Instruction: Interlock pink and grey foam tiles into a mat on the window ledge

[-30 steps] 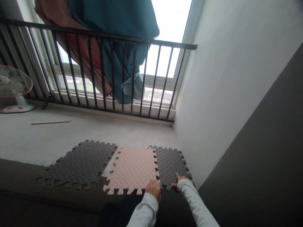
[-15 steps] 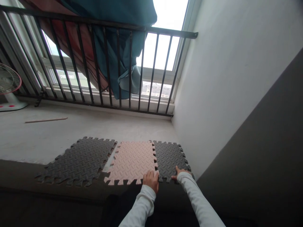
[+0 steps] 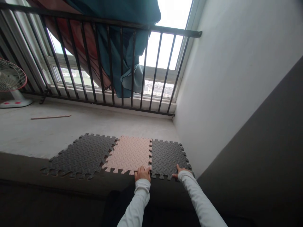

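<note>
Three foam puzzle mat tiles lie in a row on the pale ledge. My left hand (image 3: 142, 173) is on the front right corner of the pink foam tile (image 3: 129, 154), fingers curled over its front edge. To the right, my right hand (image 3: 183, 171) rests on the front right part of a dark grey foam tile (image 3: 167, 156), thumb and forefinger spread apart; its other fingers are hidden. Another dark grey tile (image 3: 82, 154) is at the left, its right teeth close against the pink one. Whether the teeth interlock on either side I cannot tell.
Behind the tiles runs a black metal railing (image 3: 118, 107) before a window with a teal and pink curtain (image 3: 129, 63). A white wall (image 3: 220, 78) borders the right side. A fan (image 3: 13, 78) and a thin stick (image 3: 50, 117) are at the left.
My left hand and the pink tile have moved left and slightly away. The gap to the left dark tile has narrowed, and the pink tile overlaps the right one less. My right hand stays nearly still.
</note>
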### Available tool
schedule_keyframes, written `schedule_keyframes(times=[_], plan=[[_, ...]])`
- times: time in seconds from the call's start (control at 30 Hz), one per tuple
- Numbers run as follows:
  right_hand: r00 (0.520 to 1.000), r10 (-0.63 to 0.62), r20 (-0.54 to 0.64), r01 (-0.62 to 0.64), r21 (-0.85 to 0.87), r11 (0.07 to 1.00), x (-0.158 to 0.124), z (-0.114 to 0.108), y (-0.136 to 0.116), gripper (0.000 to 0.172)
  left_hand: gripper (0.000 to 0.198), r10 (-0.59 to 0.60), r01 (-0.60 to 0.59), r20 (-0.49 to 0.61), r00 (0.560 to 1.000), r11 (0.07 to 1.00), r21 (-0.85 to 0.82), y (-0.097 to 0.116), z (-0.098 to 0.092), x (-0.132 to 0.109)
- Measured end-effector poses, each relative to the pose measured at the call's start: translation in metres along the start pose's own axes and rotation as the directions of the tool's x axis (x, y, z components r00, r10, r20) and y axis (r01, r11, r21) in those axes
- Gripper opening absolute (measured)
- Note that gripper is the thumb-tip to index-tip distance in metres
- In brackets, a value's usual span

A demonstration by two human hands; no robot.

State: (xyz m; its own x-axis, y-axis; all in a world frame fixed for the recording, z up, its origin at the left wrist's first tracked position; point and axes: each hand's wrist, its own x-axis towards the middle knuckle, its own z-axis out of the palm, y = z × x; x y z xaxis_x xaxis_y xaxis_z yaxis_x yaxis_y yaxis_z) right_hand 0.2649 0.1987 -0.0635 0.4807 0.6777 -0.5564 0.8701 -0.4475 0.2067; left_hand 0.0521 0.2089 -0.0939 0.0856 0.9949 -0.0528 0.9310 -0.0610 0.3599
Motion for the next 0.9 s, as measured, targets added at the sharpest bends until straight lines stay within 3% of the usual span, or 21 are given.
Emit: schedule_keyframes(times=[0.27,0.4,0.7,0.9], plan=[[1.000,0.008,-0.007,-0.008,-0.007,1.000,0.006,0.003,0.001,0.084,0.028,-0.075,0.076,0.028,0.997,0.997,-0.012,-0.003,-0.003,0.002],[1.000,0.016,-0.010,-0.016,-0.005,1.000,0.005,0.003,0.001,0.081,0.030,-0.048,0.048,0.002,0.999,0.999,0.025,-0.002,-0.001,-0.002],[1.000,0.007,0.004,-0.007,-0.007,1.000,0.003,0.001,0.000,0.081,0.030,-0.033,0.026,0.078,0.996,0.996,0.089,0.000,0.002,0.002],[1.000,0.009,0.009,-0.009,-0.012,1.000,0.000,0.000,-0.001,0.084,0.034,0.071,-0.072,0.007,0.997,0.991,0.111,0.004,0.015,0.007]])
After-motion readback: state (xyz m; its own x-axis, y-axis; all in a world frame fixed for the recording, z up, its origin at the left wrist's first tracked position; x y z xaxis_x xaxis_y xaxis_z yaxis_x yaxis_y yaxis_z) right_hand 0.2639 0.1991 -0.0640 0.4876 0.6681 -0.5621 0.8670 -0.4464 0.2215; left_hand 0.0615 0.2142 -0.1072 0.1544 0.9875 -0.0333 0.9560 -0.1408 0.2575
